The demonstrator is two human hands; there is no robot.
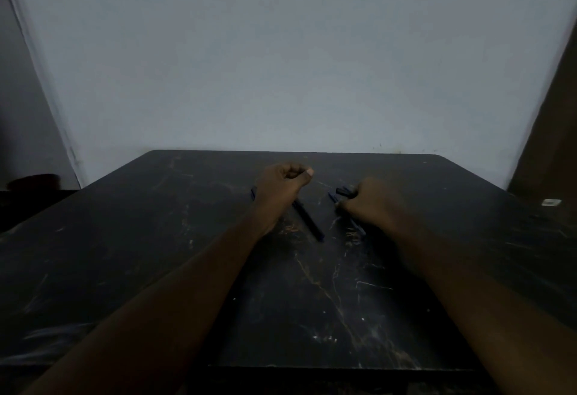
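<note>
The right grip (371,204) is closing around slim dark blue plastic pens (343,191), which are lying far-centre on the scratched black desk (156,238). They are probably light, stiff and slippery, so mid-barrel looks the best hold. The left grip (282,188) is curling above another dark pen (307,220); whether it is pinching anything is unclear.

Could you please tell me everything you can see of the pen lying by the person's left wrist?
The pen is a slim blue-black stick, plastic by its look, lying flat on the scratched black table. It runs diagonally: its near end is free and its far end is hidden under the left hand, whose fingers are curled. Whether that hand grips it is unclear. Cap and tip are too dim to tell. The right hand, gripping other dark pens, is apart from it.
</note>
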